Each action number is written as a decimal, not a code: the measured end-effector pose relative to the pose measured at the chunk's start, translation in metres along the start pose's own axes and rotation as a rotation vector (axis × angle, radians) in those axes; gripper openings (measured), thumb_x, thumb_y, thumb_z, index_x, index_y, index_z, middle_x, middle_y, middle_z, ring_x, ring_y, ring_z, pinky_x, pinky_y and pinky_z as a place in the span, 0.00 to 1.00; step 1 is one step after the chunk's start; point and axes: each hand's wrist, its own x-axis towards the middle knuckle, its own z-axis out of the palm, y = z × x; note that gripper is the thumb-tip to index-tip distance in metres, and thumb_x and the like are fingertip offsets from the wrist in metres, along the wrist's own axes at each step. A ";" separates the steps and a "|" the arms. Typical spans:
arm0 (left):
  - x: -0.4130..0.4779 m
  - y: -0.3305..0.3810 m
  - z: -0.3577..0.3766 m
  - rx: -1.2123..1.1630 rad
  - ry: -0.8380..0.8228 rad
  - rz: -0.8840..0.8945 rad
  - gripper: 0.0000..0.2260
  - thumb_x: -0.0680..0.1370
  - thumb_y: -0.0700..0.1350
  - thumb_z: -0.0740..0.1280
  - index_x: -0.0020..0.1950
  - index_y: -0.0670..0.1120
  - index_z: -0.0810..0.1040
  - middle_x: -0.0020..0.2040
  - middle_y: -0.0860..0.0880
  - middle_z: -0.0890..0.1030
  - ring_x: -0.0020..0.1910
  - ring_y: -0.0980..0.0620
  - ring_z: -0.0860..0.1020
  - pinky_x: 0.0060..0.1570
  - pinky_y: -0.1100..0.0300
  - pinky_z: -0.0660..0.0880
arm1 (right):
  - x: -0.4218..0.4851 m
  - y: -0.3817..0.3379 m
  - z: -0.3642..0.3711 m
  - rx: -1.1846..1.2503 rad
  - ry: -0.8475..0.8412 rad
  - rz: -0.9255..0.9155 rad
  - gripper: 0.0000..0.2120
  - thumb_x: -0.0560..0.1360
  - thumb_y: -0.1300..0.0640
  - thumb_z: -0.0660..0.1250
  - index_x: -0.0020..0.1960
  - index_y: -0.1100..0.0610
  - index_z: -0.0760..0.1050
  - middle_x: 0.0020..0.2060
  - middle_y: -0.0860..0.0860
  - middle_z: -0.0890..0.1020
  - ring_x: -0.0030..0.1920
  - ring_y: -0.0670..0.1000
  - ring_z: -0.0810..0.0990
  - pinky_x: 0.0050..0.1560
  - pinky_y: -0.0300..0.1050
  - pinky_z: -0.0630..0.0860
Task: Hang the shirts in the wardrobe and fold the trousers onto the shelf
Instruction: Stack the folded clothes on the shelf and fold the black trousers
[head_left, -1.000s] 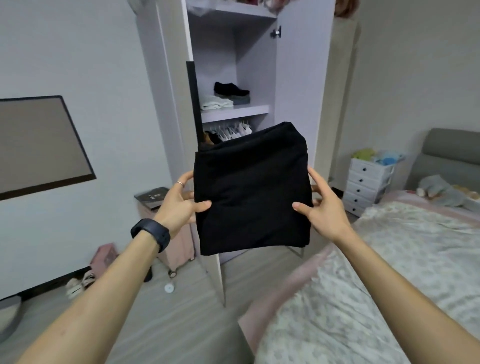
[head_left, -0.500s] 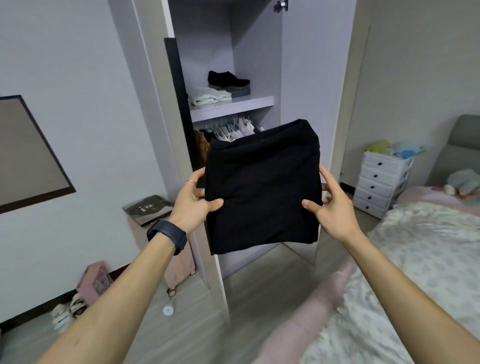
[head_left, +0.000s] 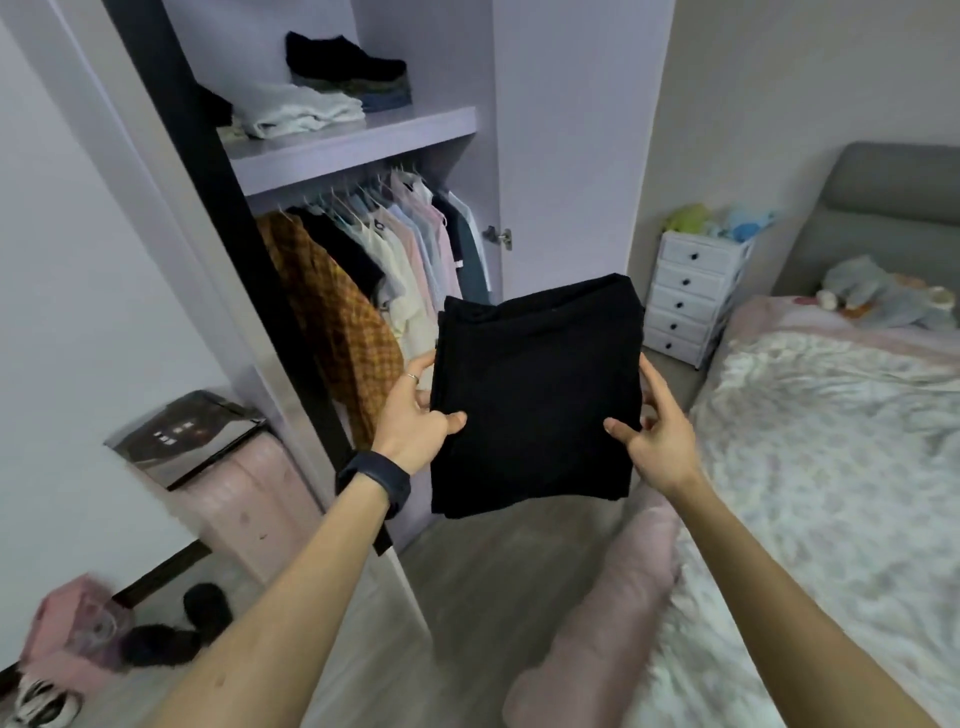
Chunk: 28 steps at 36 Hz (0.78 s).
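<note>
Trousers (head_left: 535, 395) nearer wardrobe (head_left: 561, 130) | left hand (head_left: 413, 421), right hand (head_left: 660, 441) grip edges | shelf (head_left: 353, 150) above

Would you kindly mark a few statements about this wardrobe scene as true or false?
1. The left hand and right hand both grip the folded black trousers. True.
2. The trousers lie on the lilac wardrobe shelf. False: they are held in the air, below it.
3. A row of pastel shirts hangs beneath that shelf. True.
4. The shelf holds nothing. False: folded white clothes and a black-topped pile lie on it.
</note>
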 end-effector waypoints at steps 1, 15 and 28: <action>0.010 -0.007 0.001 -0.013 -0.008 -0.026 0.32 0.74 0.26 0.69 0.71 0.52 0.69 0.49 0.54 0.80 0.47 0.60 0.79 0.43 0.65 0.78 | 0.004 0.007 0.004 -0.020 0.012 0.012 0.43 0.74 0.67 0.73 0.77 0.35 0.60 0.60 0.27 0.72 0.61 0.36 0.75 0.69 0.50 0.74; 0.120 -0.057 0.023 -0.061 -0.039 -0.187 0.34 0.74 0.25 0.65 0.74 0.52 0.67 0.44 0.57 0.76 0.40 0.61 0.74 0.28 0.74 0.71 | 0.068 0.054 0.042 -0.113 0.077 0.133 0.43 0.75 0.65 0.72 0.74 0.28 0.59 0.56 0.43 0.81 0.50 0.38 0.81 0.47 0.28 0.77; 0.285 -0.080 0.071 -0.216 0.070 -0.228 0.30 0.71 0.27 0.65 0.66 0.54 0.73 0.55 0.45 0.82 0.51 0.46 0.81 0.48 0.54 0.79 | 0.238 0.092 0.068 -0.174 -0.012 0.083 0.42 0.76 0.67 0.71 0.75 0.31 0.60 0.58 0.38 0.78 0.52 0.41 0.81 0.60 0.44 0.80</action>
